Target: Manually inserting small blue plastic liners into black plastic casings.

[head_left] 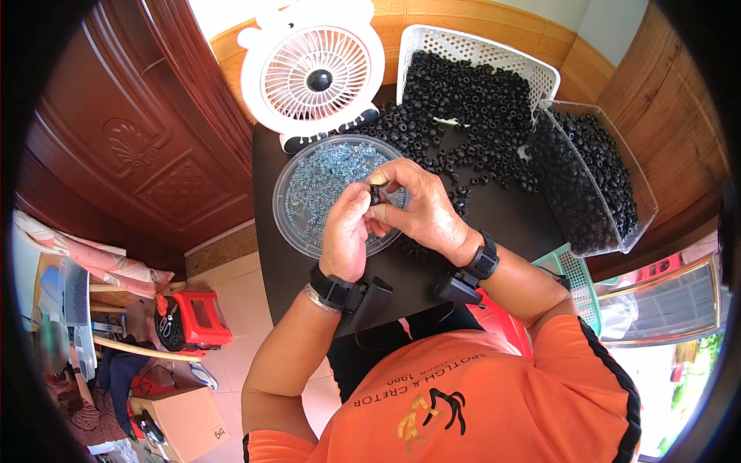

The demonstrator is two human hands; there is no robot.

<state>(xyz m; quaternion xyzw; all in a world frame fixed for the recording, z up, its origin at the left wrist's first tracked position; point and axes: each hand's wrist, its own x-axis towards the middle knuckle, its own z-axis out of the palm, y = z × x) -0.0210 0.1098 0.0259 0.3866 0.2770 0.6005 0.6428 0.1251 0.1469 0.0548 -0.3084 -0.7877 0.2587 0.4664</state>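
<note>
Over the right side of a round clear tub (279, 220), my two hands meet with fingers closed. Between the thumb and fingertips of my left hand (345, 235) is a small black plastic part (376, 194). My right hand (424, 207) pinches the same part from above and from the right, so its full shape is partly covered by fingers. Many tiny bluish, shiny pieces (320, 174) that look like small coil springs fill the tub. A heap of small black ring-like plastic parts (478, 92) lies beyond my hands and to the right.
A white perforated basket (478, 36) tips its black parts onto the dark table (505, 224). At right stands a clear bin (583, 189) of black parts, with a green basket (577, 282) below it. A white animal-shaped fan (312, 77) stands behind the tub. A red stool (202, 316) sits on the floor.
</note>
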